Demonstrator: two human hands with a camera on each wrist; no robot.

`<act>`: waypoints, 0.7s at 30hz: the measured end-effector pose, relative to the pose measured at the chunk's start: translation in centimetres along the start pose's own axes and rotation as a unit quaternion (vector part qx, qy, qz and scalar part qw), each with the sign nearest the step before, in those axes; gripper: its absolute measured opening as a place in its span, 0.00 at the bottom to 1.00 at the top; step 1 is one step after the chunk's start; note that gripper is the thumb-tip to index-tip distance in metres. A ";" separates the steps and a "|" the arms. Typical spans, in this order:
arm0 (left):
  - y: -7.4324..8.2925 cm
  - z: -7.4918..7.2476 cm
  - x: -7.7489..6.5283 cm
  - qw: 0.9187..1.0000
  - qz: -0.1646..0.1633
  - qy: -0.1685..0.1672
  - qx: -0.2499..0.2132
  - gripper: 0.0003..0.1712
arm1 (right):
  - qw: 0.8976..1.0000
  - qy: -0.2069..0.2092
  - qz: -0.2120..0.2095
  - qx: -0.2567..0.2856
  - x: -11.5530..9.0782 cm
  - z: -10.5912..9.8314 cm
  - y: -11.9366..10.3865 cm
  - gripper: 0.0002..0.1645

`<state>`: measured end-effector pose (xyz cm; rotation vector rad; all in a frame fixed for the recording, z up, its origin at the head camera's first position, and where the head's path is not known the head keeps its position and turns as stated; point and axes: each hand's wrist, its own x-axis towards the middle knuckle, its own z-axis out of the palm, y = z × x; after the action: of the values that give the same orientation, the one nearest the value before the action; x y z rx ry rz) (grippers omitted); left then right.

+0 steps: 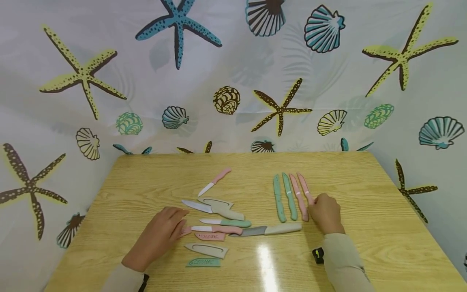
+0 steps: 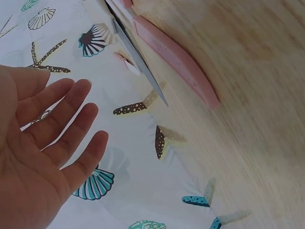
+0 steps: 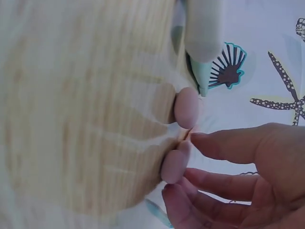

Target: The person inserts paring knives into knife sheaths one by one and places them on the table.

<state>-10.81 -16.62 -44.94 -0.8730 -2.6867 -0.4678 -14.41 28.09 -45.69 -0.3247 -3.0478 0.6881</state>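
My right hand (image 1: 326,214) pinches the handle end of the rightmost pink sheathed knife (image 1: 305,187), thumb on one side and fingers on the other in the right wrist view. That knife stands in a row beside another pink knife (image 1: 298,194) and two green knives (image 1: 290,198), (image 1: 279,202). My left hand (image 1: 160,233) is open, palm bare, above the table's left part. Close to its fingertips lies a pink sheath (image 1: 185,231), also large in the left wrist view. Beside it are a bare pink-handled knife (image 1: 222,230) and a pink sheath marked CERAMIC (image 1: 209,236).
Mid-table lie a green-handled knife (image 1: 235,223), a cream-handled knife (image 1: 222,211), a grey-bladed knife (image 1: 282,229) and cream sheaths (image 1: 206,250), (image 1: 224,202). A green sheath (image 1: 203,263) is nearest me; a small pink-handled knife (image 1: 220,176) lies farther back. Patterned cloth (image 1: 233,73) surrounds the table.
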 end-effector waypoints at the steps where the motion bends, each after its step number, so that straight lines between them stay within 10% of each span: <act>1: 0.0 -0.1 0.0 1.000 -0.002 -0.001 0.000 0.15 | 1.000 0.003 -0.002 -0.001 -0.1 -0.1 -0.1 0.15; 21: -0.5 1.2 -0.8 0.983 -0.114 -0.140 0.029 0.15 | 0.990 0.092 -0.107 0.027 -5.9 -1.7 -3.1 0.19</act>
<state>-10.70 -16.98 -46.44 -0.6594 -3.0610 -0.3337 -9.14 24.91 -42.57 -0.0549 -2.8285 0.6847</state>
